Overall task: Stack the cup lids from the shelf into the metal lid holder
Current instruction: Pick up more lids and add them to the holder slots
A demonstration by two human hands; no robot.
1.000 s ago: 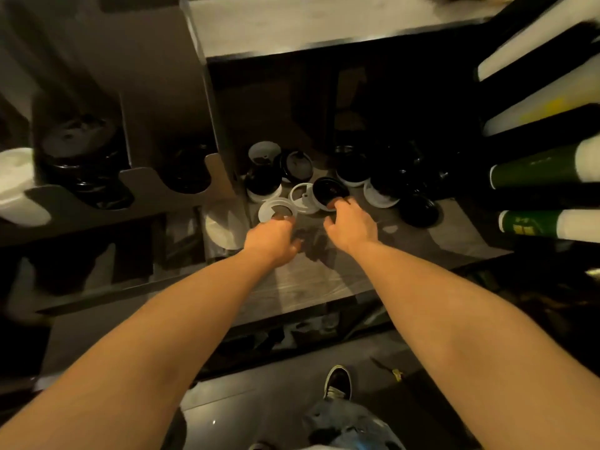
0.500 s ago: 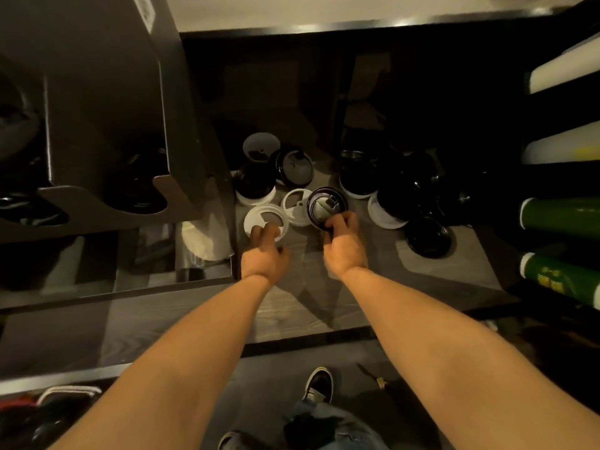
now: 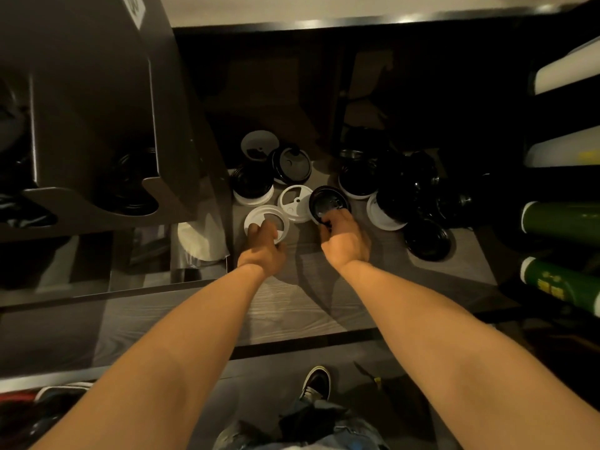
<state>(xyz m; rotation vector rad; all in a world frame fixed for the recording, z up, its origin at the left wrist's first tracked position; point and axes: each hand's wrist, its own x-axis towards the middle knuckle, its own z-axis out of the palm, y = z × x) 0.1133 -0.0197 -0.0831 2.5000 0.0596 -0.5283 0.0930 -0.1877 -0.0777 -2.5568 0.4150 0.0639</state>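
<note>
Left hand (image 3: 261,246) has its fingers curled over the near edge of a white lid (image 3: 251,222). Right hand (image 3: 346,242) is pinching a black lid (image 3: 328,200) just to its right. Both lids are on the shelf (image 3: 292,303), with the metal lid holder (image 3: 97,125) off to the left.

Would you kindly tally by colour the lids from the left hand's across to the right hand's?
White: 2, the near white lid at the left hand and the middle white lid.
Black: 1, the black lid in the right hand.
Total: 3.
</note>
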